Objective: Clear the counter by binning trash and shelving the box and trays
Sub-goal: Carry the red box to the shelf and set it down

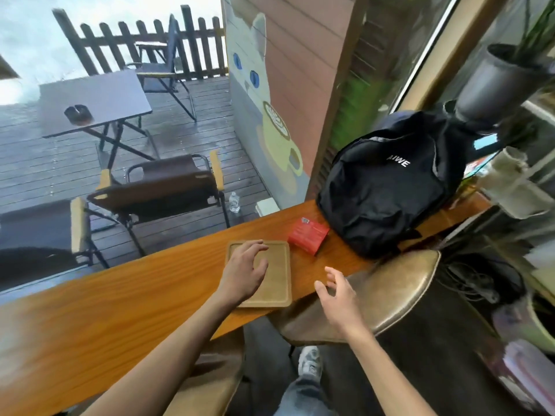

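Your left hand (244,273) hovers spread over the tray (274,277), your right hand (338,291) open and empty; tray and red box (307,237) remain on the tabletop (120,301), unshelved

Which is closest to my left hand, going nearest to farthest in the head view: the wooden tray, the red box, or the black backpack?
From the left hand:
1. Wooden tray, directly under the hand on the counter.
2. Red box, just past the tray's far right corner.
3. Black backpack, farthest, right of the box at the counter's end.
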